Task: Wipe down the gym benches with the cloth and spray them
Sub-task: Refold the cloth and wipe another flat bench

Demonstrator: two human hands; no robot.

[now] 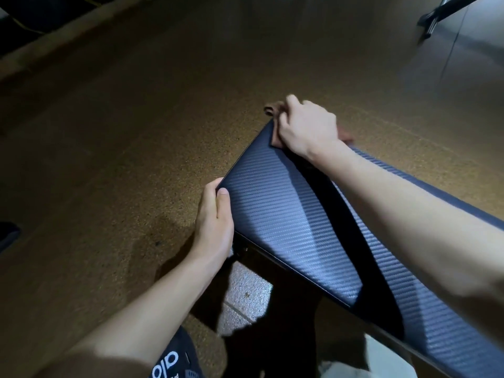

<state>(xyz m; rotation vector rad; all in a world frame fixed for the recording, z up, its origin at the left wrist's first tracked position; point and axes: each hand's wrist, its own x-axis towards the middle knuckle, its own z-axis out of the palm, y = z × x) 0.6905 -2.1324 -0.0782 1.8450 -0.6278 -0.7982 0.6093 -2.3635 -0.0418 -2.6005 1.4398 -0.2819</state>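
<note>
A dark gym bench pad [275, 214] with a carbon-weave texture runs from the centre of the view down to the lower right. My left hand [215, 222] grips its near left edge, thumb on top and fingers under the rim. My right hand [305, 124] holds a reddish-brown cloth [275, 137] bunched against the pad's far corner. The cloth shows only at the hand's edges. My right forearm casts a dark shadow across the pad. No spray bottle is in view.
Brown speckled rubber flooring [136, 118] surrounds the bench. A black metal equipment frame [436, 12] stands at the top right on a grey floor strip. A dark object [8, 236] sits at the left edge. The bench's dark frame [272, 309] is below the pad.
</note>
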